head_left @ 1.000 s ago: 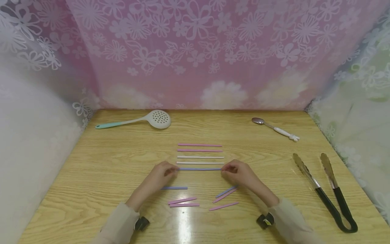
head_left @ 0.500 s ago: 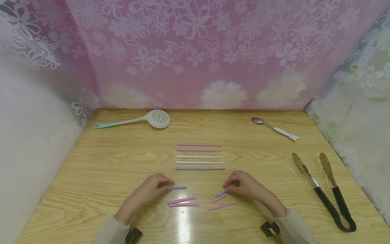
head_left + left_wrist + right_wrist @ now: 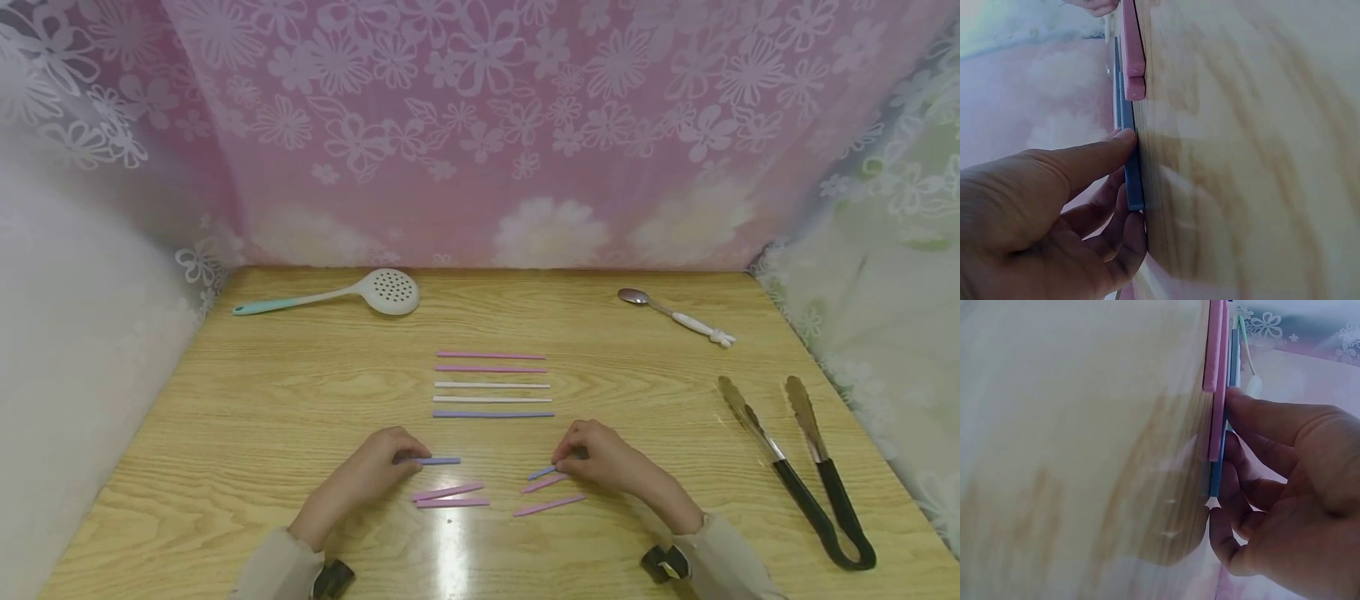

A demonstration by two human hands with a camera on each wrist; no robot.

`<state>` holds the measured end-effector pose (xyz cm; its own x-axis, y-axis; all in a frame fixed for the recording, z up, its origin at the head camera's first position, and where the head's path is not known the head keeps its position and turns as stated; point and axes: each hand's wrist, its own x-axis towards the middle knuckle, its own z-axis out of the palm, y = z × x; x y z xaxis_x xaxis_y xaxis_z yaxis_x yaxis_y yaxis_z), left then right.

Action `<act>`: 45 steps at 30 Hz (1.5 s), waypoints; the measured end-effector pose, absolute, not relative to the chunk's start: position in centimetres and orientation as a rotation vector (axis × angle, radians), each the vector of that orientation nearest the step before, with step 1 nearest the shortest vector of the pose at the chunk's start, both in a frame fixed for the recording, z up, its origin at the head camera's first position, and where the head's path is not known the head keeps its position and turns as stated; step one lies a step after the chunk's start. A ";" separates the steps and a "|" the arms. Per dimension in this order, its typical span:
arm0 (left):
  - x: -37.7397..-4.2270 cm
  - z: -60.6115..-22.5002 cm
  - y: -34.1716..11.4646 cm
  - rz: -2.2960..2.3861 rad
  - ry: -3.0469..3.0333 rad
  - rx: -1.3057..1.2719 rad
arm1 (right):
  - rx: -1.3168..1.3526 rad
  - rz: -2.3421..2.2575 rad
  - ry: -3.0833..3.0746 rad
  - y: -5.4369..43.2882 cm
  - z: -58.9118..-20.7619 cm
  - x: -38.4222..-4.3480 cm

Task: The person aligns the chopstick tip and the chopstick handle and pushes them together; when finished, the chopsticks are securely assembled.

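My left hand pinches a short blue chopstick piece on the wooden table, its thumb along one side and fingers curled behind, as the left wrist view shows. At the right, my right hand pinches another short blue piece, partly hidden by the fingers. Beside that blue piece, very close, lies a short pink piece; a second pink piece is nearer me. Between the hands and me, two pink pieces lie near the left hand. Beyond them a long blue chopstick lies crosswise.
Farther back, two white chopsticks and two pink chopsticks lie parallel to the long blue one. A slotted skimmer rests at the back left, a spoon at the back right. Black-handled tongs lie spread at the right.
Both hands have let go of the long blue chopstick's ends and come back toward me. Each has taken hold of a short blue piece. The long chopstick stays in its row.
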<state>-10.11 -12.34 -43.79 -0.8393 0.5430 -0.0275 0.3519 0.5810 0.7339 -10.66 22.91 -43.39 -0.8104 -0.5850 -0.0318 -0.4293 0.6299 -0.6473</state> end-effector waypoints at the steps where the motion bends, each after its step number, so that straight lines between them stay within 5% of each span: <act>1: -10.1 -43.8 -12.3 1.108 2.566 0.744 | -0.826 -0.946 2.612 22.9 -43.4 -10.7; 17: -10.4 -43.8 -10.2 1.202 2.575 0.780 | -0.656 -1.141 2.541 22.0 -43.0 -10.3; 45: -10.2 -42.9 -8.6 1.334 2.539 0.760 | -0.761 -1.390 2.627 19.5 -42.6 -9.6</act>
<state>-10.18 -8.64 -42.93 -0.8547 0.5129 0.0799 0.3569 0.4689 0.8079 -9.59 19.47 -42.60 -0.8745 -0.4573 0.1613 -0.3906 0.4670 -0.7933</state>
